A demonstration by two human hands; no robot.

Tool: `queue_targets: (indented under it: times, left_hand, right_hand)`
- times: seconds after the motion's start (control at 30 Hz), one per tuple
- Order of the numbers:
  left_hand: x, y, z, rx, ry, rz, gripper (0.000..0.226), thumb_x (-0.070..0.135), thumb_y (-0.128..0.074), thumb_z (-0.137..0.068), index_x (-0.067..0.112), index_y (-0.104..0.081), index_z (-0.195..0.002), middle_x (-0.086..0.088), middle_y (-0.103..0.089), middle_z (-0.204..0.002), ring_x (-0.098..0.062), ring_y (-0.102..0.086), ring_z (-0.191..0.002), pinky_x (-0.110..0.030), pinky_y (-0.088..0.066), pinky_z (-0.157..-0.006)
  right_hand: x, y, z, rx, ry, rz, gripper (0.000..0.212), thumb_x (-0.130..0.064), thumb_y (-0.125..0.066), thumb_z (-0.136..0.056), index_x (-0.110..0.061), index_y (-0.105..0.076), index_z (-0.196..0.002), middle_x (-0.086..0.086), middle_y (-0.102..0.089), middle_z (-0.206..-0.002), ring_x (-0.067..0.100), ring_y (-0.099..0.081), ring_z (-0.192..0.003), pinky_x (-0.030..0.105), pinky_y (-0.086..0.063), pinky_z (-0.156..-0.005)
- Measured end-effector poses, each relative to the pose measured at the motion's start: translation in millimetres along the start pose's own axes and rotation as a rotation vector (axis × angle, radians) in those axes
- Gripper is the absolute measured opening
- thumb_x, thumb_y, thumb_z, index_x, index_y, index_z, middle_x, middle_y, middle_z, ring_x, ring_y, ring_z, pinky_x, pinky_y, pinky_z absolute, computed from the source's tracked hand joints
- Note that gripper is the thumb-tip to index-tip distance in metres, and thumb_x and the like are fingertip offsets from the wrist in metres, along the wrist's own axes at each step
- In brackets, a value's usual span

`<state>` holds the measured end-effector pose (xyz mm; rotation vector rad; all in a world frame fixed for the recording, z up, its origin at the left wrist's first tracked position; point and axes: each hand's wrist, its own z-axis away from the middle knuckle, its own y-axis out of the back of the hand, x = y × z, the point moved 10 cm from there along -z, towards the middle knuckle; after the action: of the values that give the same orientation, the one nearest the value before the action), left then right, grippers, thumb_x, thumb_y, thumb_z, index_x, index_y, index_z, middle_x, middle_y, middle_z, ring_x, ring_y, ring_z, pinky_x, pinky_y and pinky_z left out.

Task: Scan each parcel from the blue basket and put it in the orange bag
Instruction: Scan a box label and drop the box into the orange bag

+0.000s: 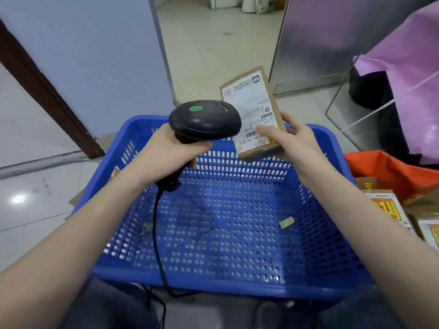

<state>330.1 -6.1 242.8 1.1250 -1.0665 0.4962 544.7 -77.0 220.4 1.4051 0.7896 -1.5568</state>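
1 parcel (255, 115) is up in front of us, a flat brown cardboard box with a white printed label facing us, tilted so its top leans toward 1 o'clock. Our right hand (294, 141) grasps it by the lower right edge, thumb laid across the label near the barcode, fingers curled behind. At 9 o'clock from the parcel, just beside it, our left hand (166, 153) is clenched around the handle of a black scanner (204, 121), whose rounded head with a green dot on top overlaps the label's left edge. Its black cord (158, 233) drops toward 6 o'clock, over the near rim and down to our lap. Below both hands sits the blue basket (342, 284), its perforated floor holding only a small scrap of paper (286, 222) at about 4 o'clock from the centre. At 3 o'clock from the basket, touching its side, the orange bag (389, 169) stands open with several boxes (389, 210) inside. Farther off at 1 o'clock we see a pink bag (413, 67) on a wire frame, over pale floor tiles.
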Motion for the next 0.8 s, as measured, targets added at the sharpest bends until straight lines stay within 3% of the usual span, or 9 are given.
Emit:
queue_targets:
  times: [0.1,0.2,0.33,0.43,0.53,0.7,0.8]
  left_hand:
    - [2,7,3,-0.007,-0.051,-0.135,0.024,0.031,-0.069,-0.075,0.008,-0.064,-0.077,0.003,-0.06,-0.047,-0.013,-0.052,-0.048,-0.035,-0.047,-0.051]
    - [2,14,4,0.005,-0.082,-0.182,0.017,0.023,-0.072,-0.079,0.008,-0.064,-0.083,0.005,-0.058,-0.046,-0.009,-0.049,-0.042,-0.031,-0.043,-0.044]
    - [1,19,6,0.011,-0.07,-0.204,0.016,0.025,-0.071,-0.079,0.013,-0.065,-0.088,0.004,-0.06,-0.048,-0.016,-0.053,-0.048,-0.04,-0.05,-0.05]
    - [4,25,8,0.031,-0.086,-0.197,0.013,0.023,-0.071,-0.078,0.014,-0.064,-0.084,0.004,-0.058,-0.046,-0.015,-0.052,-0.046,-0.04,-0.049,-0.049]
    - [4,29,8,0.037,-0.066,-0.186,0.012,0.027,-0.071,-0.074,0.02,-0.062,-0.076,0.002,-0.059,-0.047,-0.022,-0.052,-0.049,-0.046,-0.051,-0.05]
    - [5,33,8,0.033,-0.054,-0.255,0.016,0.023,-0.071,-0.076,0.014,-0.06,-0.068,0.006,-0.057,-0.044,-0.005,-0.05,-0.041,-0.026,-0.047,-0.047]
    - [4,40,10,0.052,-0.028,-0.263,0.023,0.042,-0.065,-0.06,0.02,-0.061,-0.065,0.003,-0.06,-0.046,-0.007,-0.05,-0.04,-0.031,-0.048,-0.048]
  right_hand:
    - [-2,-1,-1,-0.008,0.004,0.006,0.041,-0.028,-0.073,-0.081,-0.032,-0.05,-0.115,-0.004,-0.068,-0.11,0.007,-0.07,-0.087,0.02,-0.056,-0.07]
    - [-1,0,-2,-0.006,-0.007,0.036,0.039,-0.031,-0.073,-0.081,-0.032,-0.051,-0.114,-0.004,-0.068,-0.111,0.009,-0.069,-0.089,0.025,-0.056,-0.077]
    - [-4,-1,-3,-0.024,0.004,0.069,0.042,-0.032,-0.072,-0.082,-0.032,-0.05,-0.117,-0.003,-0.067,-0.112,0.01,-0.068,-0.092,0.027,-0.055,-0.08]
    - [-4,-1,-3,-0.026,0.005,0.082,0.044,-0.032,-0.071,-0.082,-0.031,-0.049,-0.12,-0.003,-0.066,-0.115,0.011,-0.067,-0.094,0.026,-0.055,-0.081]
    - [-3,-2,-3,-0.026,0.005,0.095,0.052,-0.032,-0.07,-0.083,-0.027,-0.048,-0.13,-0.003,-0.064,-0.117,0.008,-0.066,-0.092,0.02,-0.052,-0.072]
    - [-1,0,-5,-0.019,0.005,0.1,0.051,-0.031,-0.071,-0.083,-0.027,-0.049,-0.129,-0.003,-0.064,-0.116,0.006,-0.066,-0.09,0.019,-0.05,-0.07]
    - [0,3,-7,-0.006,0.0,0.099,0.053,-0.031,-0.071,-0.082,-0.026,-0.048,-0.131,-0.004,-0.064,-0.117,0.007,-0.066,-0.09,0.02,-0.05,-0.073]
